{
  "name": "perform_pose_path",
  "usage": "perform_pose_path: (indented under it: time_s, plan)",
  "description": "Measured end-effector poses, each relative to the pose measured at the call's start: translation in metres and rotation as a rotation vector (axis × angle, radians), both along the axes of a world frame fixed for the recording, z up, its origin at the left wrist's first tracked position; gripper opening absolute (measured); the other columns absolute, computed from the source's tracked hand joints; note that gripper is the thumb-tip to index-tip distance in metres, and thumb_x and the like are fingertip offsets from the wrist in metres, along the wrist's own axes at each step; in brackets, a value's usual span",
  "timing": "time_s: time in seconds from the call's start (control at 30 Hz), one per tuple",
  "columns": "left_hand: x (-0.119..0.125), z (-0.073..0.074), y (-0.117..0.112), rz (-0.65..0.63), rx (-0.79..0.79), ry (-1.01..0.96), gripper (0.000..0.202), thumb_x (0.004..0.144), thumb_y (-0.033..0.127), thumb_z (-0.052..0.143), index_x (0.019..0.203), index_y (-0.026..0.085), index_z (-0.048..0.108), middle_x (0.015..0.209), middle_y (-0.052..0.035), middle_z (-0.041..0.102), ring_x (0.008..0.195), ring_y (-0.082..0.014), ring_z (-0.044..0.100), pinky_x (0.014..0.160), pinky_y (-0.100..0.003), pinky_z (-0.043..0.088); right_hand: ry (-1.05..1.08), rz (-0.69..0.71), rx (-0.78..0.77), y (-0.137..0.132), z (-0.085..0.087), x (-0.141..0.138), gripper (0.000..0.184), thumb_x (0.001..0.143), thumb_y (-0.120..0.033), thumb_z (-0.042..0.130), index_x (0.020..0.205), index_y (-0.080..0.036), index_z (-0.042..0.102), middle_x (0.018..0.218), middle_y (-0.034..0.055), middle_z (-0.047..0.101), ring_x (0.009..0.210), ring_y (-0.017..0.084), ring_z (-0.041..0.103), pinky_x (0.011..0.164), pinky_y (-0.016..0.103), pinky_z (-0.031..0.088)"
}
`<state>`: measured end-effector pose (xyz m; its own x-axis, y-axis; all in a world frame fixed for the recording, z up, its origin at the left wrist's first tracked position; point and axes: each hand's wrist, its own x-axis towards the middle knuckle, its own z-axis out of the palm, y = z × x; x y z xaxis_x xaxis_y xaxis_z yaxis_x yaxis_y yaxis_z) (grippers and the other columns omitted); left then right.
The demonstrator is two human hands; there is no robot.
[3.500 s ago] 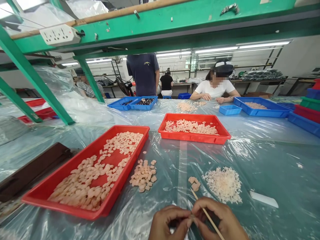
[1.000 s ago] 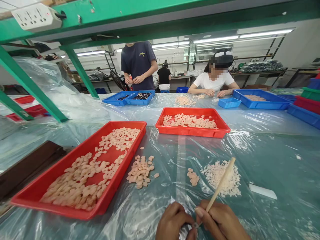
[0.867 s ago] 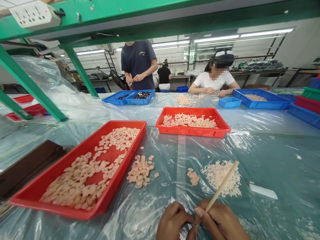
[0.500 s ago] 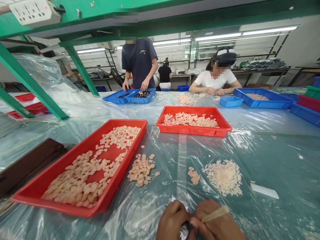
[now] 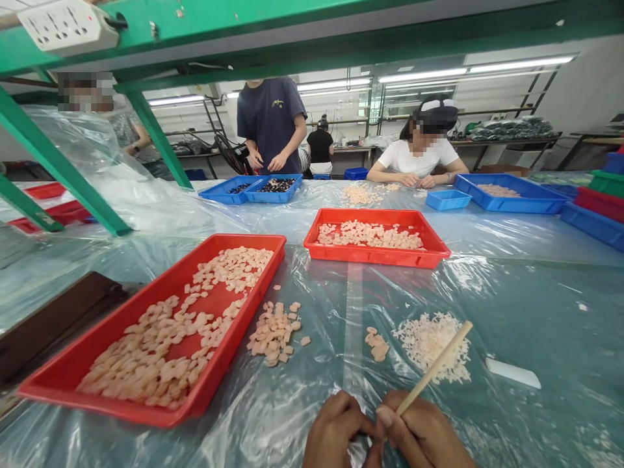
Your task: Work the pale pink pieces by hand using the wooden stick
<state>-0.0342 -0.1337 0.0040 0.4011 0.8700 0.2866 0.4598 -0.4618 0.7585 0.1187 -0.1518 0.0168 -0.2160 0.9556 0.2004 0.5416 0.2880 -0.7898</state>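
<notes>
Open film-covered bench ahead, trays and piles ringing the hands

From the two hands low at centre, the long red plastic tray (image 5: 160,331) of pale pink pieces blocks ten o'clock, with a loose heap of pink pieces (image 5: 273,333) just beside it at eleven. A small cluster of pink pieces (image 5: 377,345) sits at twelve, the mound of white flakes (image 5: 433,344) at one. Bare clear-film bench (image 5: 546,312) lies open toward two and three; the far red tray (image 5: 375,237) stands well beyond.

table cover (image 5: 511,292): clear plastic film, glossy, wrinkled | near red tray (image 5: 102,364): smooth moulded plastic, slight sheen | pale pink pieces (image 5: 160,351): matt, waxy-looking | stick (image 5: 433,367) in right hand (image 5: 424,435): bare wood, matt | far blue tray (image 5: 511,201): smooth plastic | overhead frame (image 5: 292,32): green painted metal, chipped
</notes>
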Motion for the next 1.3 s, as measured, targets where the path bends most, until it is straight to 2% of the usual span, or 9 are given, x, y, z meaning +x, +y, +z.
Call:
perform_pose_path:
  time_s: [0.27, 0.47, 0.57, 0.67, 0.83, 0.9, 1.0, 1.17, 1.3]
  plan:
    - [0.001, -0.001, 0.0, 0.036, 0.004, 0.063, 0.015, 0.073, 0.014, 0.057, 0.061, 0.016, 0.065, 0.063, -0.0018, 0.055, 0.059, -0.015, 0.056, 0.055, -0.021, 0.04, -0.091, 0.033, 0.162, 0.004, 0.0, 0.002, 0.056, 0.098, -0.049, 0.023, 0.056, -0.02, 0.048, 0.055, 0.0011, 0.057, 0.053, 0.016, 0.054, 0.054, 0.025, 0.037]
    - [-0.001, 0.003, 0.002, 0.015, -0.108, -0.003, 0.016, 0.063, 0.007, 0.062, 0.069, 0.016, 0.074, 0.069, -0.0044, 0.06, 0.061, -0.0145, 0.058, 0.057, -0.02, 0.042, 0.244, -0.082, -0.096, 0.004, 0.015, 0.016, 0.037, 0.097, -0.039, 0.032, 0.077, -0.021, 0.057, 0.064, -0.0002, 0.059, 0.058, 0.016, 0.059, 0.055, 0.022, 0.043]
    - [-0.001, 0.006, 0.003, 0.039, -0.186, -0.064, 0.012, 0.067, 0.012, 0.064, 0.069, 0.017, 0.076, 0.067, -0.0042, 0.061, 0.056, -0.0127, 0.056, 0.054, -0.019, 0.041, 0.184, -0.033, -0.089, 0.007, 0.02, 0.019, 0.024, 0.094, -0.034, 0.039, 0.082, -0.024, 0.057, 0.071, -0.0007, 0.061, 0.063, 0.017, 0.058, 0.057, 0.022, 0.042]
    - [-0.003, 0.008, 0.006, 0.068, -0.272, -0.131, 0.011, 0.071, 0.02, 0.066, 0.07, 0.018, 0.077, 0.065, -0.0043, 0.063, 0.053, -0.0118, 0.054, 0.051, -0.018, 0.042, 0.093, 0.011, -0.055, 0.008, 0.02, 0.018, 0.009, 0.083, -0.024, 0.05, 0.074, -0.023, 0.054, 0.066, -0.0033, 0.056, 0.057, 0.013, 0.051, 0.051, 0.019, 0.038]
    - [-0.008, 0.015, 0.013, 0.012, -0.348, -0.112, 0.014, 0.073, 0.023, 0.067, 0.075, 0.016, 0.078, 0.068, -0.0076, 0.069, 0.057, -0.0147, 0.06, 0.053, -0.019, 0.045, 0.15, -0.002, -0.075, 0.007, 0.015, 0.011, 0.007, 0.076, -0.019, 0.053, 0.069, -0.022, 0.054, 0.061, -0.0052, 0.05, 0.051, 0.01, 0.045, 0.048, 0.017, 0.035]
    - [-0.011, 0.022, 0.017, -0.005, -0.34, -0.079, 0.015, 0.073, 0.025, 0.068, 0.081, 0.017, 0.078, 0.07, -0.0074, 0.069, 0.058, -0.016, 0.061, 0.054, -0.021, 0.046, 0.187, -0.058, -0.053, 0.008, 0.014, 0.013, 0.007, 0.076, -0.021, 0.054, 0.069, -0.022, 0.054, 0.06, -0.0059, 0.049, 0.051, 0.01, 0.045, 0.047, 0.017, 0.035]
    - [-0.018, 0.037, 0.026, 0.06, -0.218, 0.026, 0.018, 0.077, 0.021, 0.062, 0.089, 0.018, 0.076, 0.078, -0.0063, 0.07, 0.065, -0.0182, 0.063, 0.06, -0.024, 0.048, 0.168, -0.255, 0.05, 0.012, 0.015, 0.026, 0.008, 0.08, -0.029, 0.054, 0.074, -0.024, 0.054, 0.063, -0.005, 0.052, 0.053, 0.012, 0.05, 0.051, 0.018, 0.039]
    - [-0.035, 0.058, 0.056, 0.236, -0.035, 0.504, 0.03, 0.085, 0.008, 0.047, 0.103, 0.016, 0.07, 0.108, -0.0106, 0.064, 0.099, -0.0231, 0.06, 0.086, -0.031, 0.045, -0.061, -0.579, 0.253, 0.02, 0.021, 0.062, 0.013, 0.081, -0.038, 0.053, 0.081, -0.025, 0.055, 0.074, 0.0009, 0.064, 0.059, 0.016, 0.06, 0.054, 0.021, 0.046]
    - [-0.039, 0.064, 0.078, 0.263, -0.051, 0.678, 0.029, 0.084, 0.002, 0.045, 0.093, 0.013, 0.071, 0.098, -0.0128, 0.066, 0.094, -0.0263, 0.06, 0.08, -0.034, 0.044, -0.225, -0.719, 0.289, 0.022, 0.024, 0.072, 0.019, 0.081, -0.043, 0.049, 0.081, -0.025, 0.058, 0.079, 0.0047, 0.066, 0.059, 0.02, 0.062, 0.046, 0.025, 0.045]
